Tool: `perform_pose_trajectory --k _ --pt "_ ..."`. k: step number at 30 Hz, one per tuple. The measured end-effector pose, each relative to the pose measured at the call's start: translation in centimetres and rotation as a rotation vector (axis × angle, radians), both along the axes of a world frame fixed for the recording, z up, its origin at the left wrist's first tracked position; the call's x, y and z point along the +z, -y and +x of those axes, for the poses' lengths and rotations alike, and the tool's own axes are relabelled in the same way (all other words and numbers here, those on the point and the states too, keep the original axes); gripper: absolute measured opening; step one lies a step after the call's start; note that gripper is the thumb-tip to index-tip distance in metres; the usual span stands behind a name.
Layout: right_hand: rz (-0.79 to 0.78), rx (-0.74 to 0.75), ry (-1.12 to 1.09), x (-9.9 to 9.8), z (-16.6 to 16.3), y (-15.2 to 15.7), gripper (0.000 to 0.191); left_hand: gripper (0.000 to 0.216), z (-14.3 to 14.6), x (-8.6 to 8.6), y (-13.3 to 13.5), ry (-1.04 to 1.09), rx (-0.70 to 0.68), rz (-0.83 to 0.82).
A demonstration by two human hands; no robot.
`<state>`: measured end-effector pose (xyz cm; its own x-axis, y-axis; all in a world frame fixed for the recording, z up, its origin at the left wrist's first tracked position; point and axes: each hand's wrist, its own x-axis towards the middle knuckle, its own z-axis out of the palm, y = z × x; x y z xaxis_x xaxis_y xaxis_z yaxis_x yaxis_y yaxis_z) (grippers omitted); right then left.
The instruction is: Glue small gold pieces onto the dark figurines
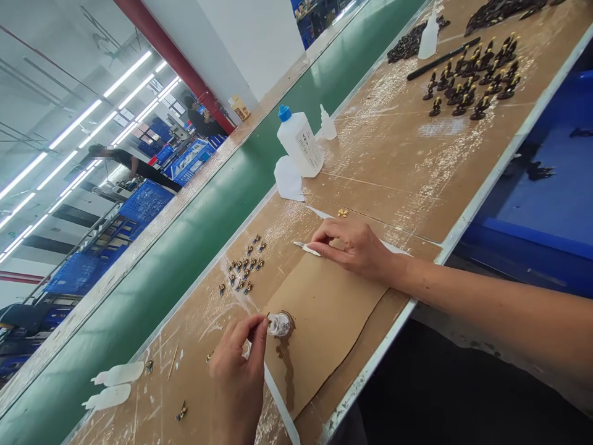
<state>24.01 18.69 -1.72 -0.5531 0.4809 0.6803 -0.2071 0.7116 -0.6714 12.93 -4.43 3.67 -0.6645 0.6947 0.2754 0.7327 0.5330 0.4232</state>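
Observation:
My left hand (pixel 238 371) is closed in a pinch beside a small round puddle of clear glue (pixel 280 324) on a brown cardboard sheet (pixel 324 315); what it pinches is too small to name. My right hand (pixel 354 247) rests on the far edge of the cardboard, its fingers closed on a small white pointed tool (pixel 304 248). A cluster of several tiny dark-and-gold parts (pixel 243 269) lies on the bench between the two hands, toward the green belt.
A green conveyor belt (pixel 194 228) runs along the bench's left side. A white bottle with a blue cap (pixel 300 142), a small dropper bottle (pixel 327 123) and many dark figurines (pixel 477 77) stand farther along. Two flat white bottles (pixel 113 383) lie near me. People work in the background.

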Motion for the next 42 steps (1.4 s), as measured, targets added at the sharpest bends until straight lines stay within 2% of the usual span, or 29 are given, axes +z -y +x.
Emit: perform_pose_trajectory --k 6,14,23,25,27,29,32,33,36,42 --pt "0.011 -0.01 -0.013 0.1 0.0 0.0 0.014 0.014 -0.8 -0.1 0.1 -0.069 -0.059 -0.078" --pt "0.021 -0.021 -0.047 0.3 0.2 0.0 0.013 0.015 -0.6 0.1 0.0 -0.143 -0.09 -0.082" --pt "0.019 -0.022 -0.038 0.4 0.2 0.0 0.012 0.019 -0.4 0.3 -0.3 -0.08 -0.063 -0.071" --pt "0.026 -0.03 -0.035 0.5 0.3 0.0 0.012 0.02 -0.2 0.7 0.0 -0.033 -0.006 -0.042" --pt "0.029 -0.036 -0.025 0.7 0.4 0.1 0.013 0.025 -0.1 0.9 1.1 0.043 0.11 -0.005" --pt "0.031 -0.048 -0.013 0.9 0.5 0.2 0.013 0.033 0.0 0.9 3.0 0.109 0.304 0.046" --pt "0.03 -0.067 0.001 1.1 0.7 0.4 0.012 0.04 0.8 -0.1 6.4 0.123 0.599 0.168" --pt "0.03 -0.066 0.005 1.2 0.8 0.5 0.011 0.04 1.3 -0.6 7.4 0.139 0.641 0.235" --pt "0.031 -0.059 0.007 1.2 0.8 0.6 0.011 0.034 3.1 -2.5 9.3 0.248 0.635 0.454" --pt "0.056 -0.051 0.006 0.9 0.7 0.6 0.01 0.025 5.1 -5.8 9.9 0.348 0.885 0.587"
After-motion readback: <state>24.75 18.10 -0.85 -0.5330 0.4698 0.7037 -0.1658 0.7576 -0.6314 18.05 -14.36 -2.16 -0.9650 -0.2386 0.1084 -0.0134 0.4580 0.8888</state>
